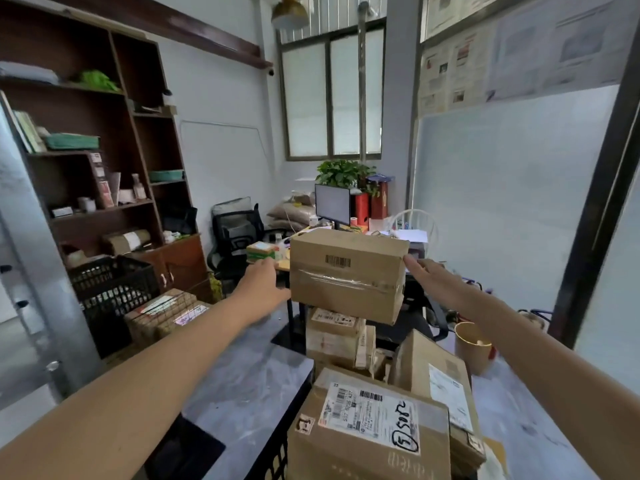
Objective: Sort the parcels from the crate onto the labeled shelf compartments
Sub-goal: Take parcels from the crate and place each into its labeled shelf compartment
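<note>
A brown cardboard parcel (pixel 347 273) is held up in the air between the left hand (pixel 260 284) and the right hand (pixel 437 280), each pressed flat against one end, above the heaped parcels in the crate (pixel 277 455) below.

brown parcel (pixel 347 271), black crate (pixel 114 289), possibly dark-brown shelf (pixel 104 209)
</note>
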A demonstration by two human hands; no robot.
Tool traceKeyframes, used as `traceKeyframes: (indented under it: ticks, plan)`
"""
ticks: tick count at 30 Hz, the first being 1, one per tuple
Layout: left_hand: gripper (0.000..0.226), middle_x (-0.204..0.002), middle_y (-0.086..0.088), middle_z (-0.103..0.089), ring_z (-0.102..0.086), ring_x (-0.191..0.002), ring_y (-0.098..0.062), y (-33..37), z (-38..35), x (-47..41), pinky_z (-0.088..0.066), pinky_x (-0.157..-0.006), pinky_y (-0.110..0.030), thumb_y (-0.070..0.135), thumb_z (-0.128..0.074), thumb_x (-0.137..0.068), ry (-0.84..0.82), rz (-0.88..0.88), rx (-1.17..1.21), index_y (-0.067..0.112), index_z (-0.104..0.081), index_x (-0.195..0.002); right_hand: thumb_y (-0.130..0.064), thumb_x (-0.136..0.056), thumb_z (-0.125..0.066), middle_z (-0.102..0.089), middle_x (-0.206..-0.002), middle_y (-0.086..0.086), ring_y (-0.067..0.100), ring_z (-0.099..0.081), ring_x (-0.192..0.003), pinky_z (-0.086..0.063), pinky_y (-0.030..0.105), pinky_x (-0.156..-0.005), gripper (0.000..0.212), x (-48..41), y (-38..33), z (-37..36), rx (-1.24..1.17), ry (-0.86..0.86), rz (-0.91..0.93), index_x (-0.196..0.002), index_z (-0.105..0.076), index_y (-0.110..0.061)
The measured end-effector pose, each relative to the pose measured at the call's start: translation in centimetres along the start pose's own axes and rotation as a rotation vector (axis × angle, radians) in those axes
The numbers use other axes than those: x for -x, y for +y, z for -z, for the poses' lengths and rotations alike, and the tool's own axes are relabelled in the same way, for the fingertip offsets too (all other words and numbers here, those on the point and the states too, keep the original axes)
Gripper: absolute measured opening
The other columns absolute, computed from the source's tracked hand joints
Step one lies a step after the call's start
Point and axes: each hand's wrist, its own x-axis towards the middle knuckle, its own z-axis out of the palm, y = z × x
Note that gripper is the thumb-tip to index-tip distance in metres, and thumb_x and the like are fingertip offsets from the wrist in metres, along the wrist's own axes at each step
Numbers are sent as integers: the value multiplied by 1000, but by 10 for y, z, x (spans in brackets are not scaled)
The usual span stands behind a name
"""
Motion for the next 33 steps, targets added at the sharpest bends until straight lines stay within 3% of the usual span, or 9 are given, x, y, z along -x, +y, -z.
traceKeyframes:
  ticks: [2, 5, 10, 14, 19, 23, 28, 30, 33]
  plan:
    - [69, -139, -9, -45, -43, -127, -26, -3, -7, -11, -42, -103, -41, 33, -75, -80, -55, 21, 117, 8, -41, -135, -71, -87, -35, -46, -144, 2, 13, -46, -114, -46, 27, -86, 84, -9, 5, -1, -29, -64, -28, -149, -33, -14]
    - [76, -139, -4, -48, -47, -126, -21, -4, -18, -23, -42, -106, -41, 34, -80, -76, -134, -13, 323, 13, -41, -137, -88, -64, -39, -34, -155, 0, 27, -43, -135, -47, 43, -98, 110, -18, 17, -4, -186, -152, -153, -153, -25, -24]
    - [75, -132, 1, -54, -52, -116, -15, 1, -32, -33, -45, -100, -35, 28, -82, -75, -173, 33, 547, 16, -41, -137, -100, -42, -49, -58, -127, 11, 34, -66, -106, -56, 54, -86, 109, -35, 32, -10, -547, -243, -329, -128, -45, -34]
    - [67, -128, -4, -55, -52, -117, -21, 3, -38, -32, -46, -101, -43, 22, -77, -75, -139, 61, 529, 18, -42, -133, -85, -49, -73, -59, -127, 21, 40, -71, -97, -56, 56, -83, 100, -40, 28, -11, -751, -305, -328, -127, -54, -26]
    - [56, -114, 5, -58, -56, -99, -9, 12, -16, -27, -46, -77, -22, 13, -68, -83, -60, 6, 582, 19, -43, -133, -74, -61, -75, -63, -124, 25, 41, -68, -105, -59, 50, -77, 96, -34, 14, 2, -899, -350, -230, -134, -49, -17]
    - [47, -105, 10, -57, -55, -94, -5, 18, 10, -12, -41, -66, -16, 4, -58, -86, 92, 43, 738, 22, -47, -129, -64, -74, -71, -65, -110, 23, 39, -66, -106, -52, 52, -97, 90, -27, -7, -1, -980, -367, -140, -137, -48, -4]
    - [52, -108, 9, -58, -53, -92, -1, -4, 37, 22, -40, -67, -16, -3, -48, -85, 243, 88, 803, 22, -51, -131, -55, -73, -77, -72, -99, 16, 33, -71, -95, -59, 42, -79, 72, -15, -37, -25, -998, -435, -43, -123, -56, -8]
    - [54, -117, 3, -50, -50, -92, -4, -19, 48, 38, -40, -67, -13, -6, -45, -86, 314, 126, 771, 20, -52, -134, -53, -69, -80, -75, -94, 10, 28, -72, -94, -58, 40, -81, 67, -12, -43, -40, -983, -490, 1, -119, -58, -13]
    - [47, -117, -4, -39, -45, -100, -17, -46, 63, 65, -43, -82, -27, -10, -43, -87, 401, 204, 722, 12, -58, -126, -51, -59, -88, -71, -105, 10, 27, -70, -98, -57, 42, -81, 79, -3, -56, -64, -953, -558, 33, -125, -59, -21]
